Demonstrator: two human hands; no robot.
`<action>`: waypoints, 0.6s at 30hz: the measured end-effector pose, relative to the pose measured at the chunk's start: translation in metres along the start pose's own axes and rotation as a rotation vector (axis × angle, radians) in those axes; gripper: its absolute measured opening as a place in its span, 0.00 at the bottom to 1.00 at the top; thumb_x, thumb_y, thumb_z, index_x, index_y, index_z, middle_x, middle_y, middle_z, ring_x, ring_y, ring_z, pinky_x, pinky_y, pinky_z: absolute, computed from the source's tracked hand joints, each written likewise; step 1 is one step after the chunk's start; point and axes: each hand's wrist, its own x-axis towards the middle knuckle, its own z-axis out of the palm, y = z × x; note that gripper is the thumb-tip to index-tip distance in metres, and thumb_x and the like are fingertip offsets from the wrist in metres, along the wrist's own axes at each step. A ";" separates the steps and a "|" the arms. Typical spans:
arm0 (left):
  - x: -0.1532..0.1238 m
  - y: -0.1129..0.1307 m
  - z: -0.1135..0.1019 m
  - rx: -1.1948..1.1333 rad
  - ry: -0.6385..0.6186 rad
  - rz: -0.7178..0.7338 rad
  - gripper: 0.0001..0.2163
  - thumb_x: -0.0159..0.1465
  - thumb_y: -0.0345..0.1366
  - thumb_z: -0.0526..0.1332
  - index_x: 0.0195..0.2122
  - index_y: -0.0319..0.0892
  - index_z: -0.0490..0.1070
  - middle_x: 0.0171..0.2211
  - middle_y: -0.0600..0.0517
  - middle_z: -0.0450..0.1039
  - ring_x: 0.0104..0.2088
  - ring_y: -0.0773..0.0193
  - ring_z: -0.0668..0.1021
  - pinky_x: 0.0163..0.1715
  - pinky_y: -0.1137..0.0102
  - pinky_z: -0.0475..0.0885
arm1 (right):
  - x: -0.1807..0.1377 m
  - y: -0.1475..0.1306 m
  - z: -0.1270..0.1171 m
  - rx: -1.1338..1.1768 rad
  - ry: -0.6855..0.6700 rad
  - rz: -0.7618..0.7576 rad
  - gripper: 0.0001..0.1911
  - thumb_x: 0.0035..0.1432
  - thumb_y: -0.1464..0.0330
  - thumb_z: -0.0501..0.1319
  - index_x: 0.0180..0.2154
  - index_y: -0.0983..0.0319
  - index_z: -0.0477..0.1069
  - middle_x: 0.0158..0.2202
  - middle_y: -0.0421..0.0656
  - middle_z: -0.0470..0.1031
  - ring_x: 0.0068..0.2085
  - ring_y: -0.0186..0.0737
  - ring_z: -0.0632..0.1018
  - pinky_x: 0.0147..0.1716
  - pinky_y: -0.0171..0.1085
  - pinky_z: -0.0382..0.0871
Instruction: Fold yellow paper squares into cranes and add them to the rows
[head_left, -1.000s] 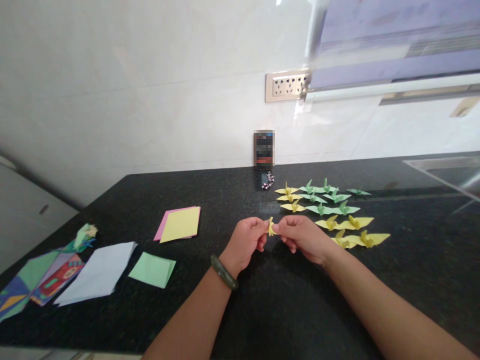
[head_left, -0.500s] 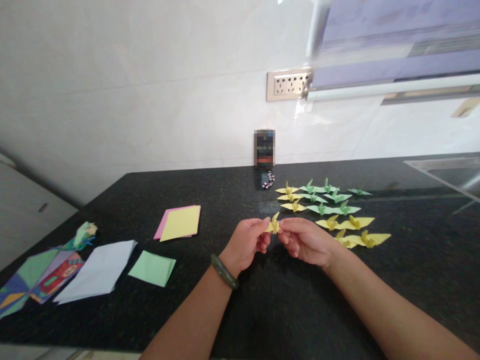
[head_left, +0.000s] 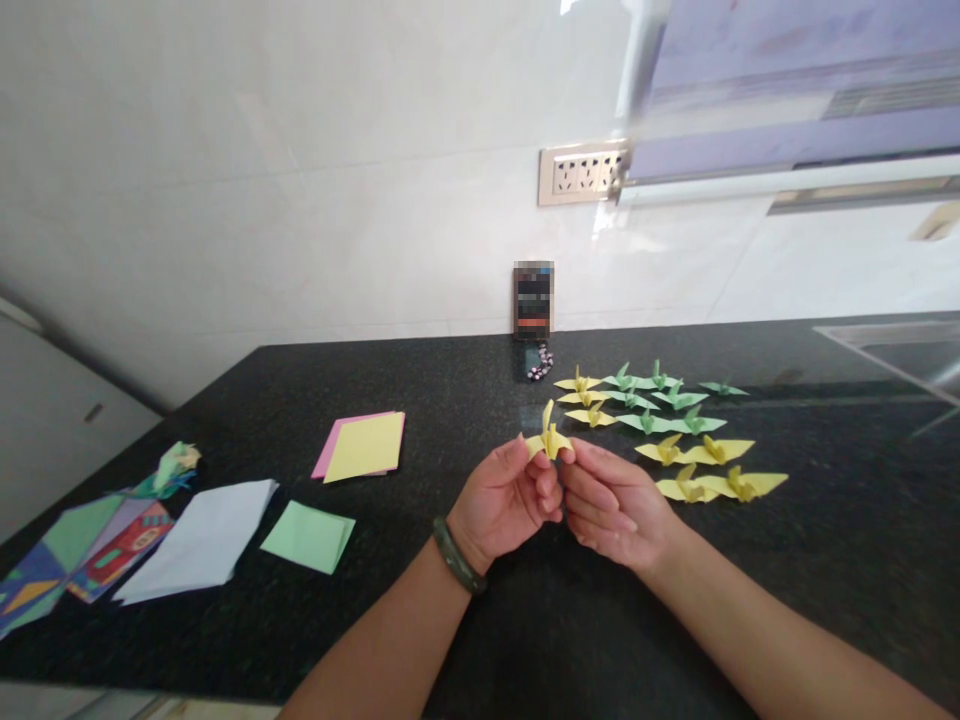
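A small yellow paper crane (head_left: 550,440) is held up between my two hands above the dark counter. My left hand (head_left: 504,500) pinches its left wing between thumb and fingers; a dark green bangle (head_left: 457,556) circles that wrist. My right hand (head_left: 615,500) grips the other wing at its tip, the remaining fingers curled below. To the right of the hands, folded cranes stand in rows: several yellow cranes (head_left: 712,452) nearer me and several green cranes (head_left: 649,420) behind them, with more yellow ones at the left of those rows.
Pink and yellow paper squares (head_left: 365,447) lie left of my hands. Further left are green paper (head_left: 309,536), white sheets (head_left: 202,540) and a colourful printed sheet (head_left: 82,550). A phone (head_left: 533,300) leans on the wall beside a beaded strap (head_left: 541,362). A metal-edged recess (head_left: 900,350) is at right.
The crane has been raised slightly and its wings look more spread and curved. My fingers have shifted below it, with both hands tilted more upward.
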 end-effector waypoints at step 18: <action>-0.002 -0.004 0.004 0.051 0.008 0.035 0.14 0.57 0.45 0.59 0.23 0.39 0.66 0.18 0.56 0.61 0.19 0.73 0.67 0.23 0.74 0.69 | 0.000 0.006 0.013 -0.061 0.099 -0.038 0.13 0.56 0.64 0.57 0.22 0.61 0.59 0.08 0.28 0.55 0.06 0.23 0.48 0.06 0.24 0.52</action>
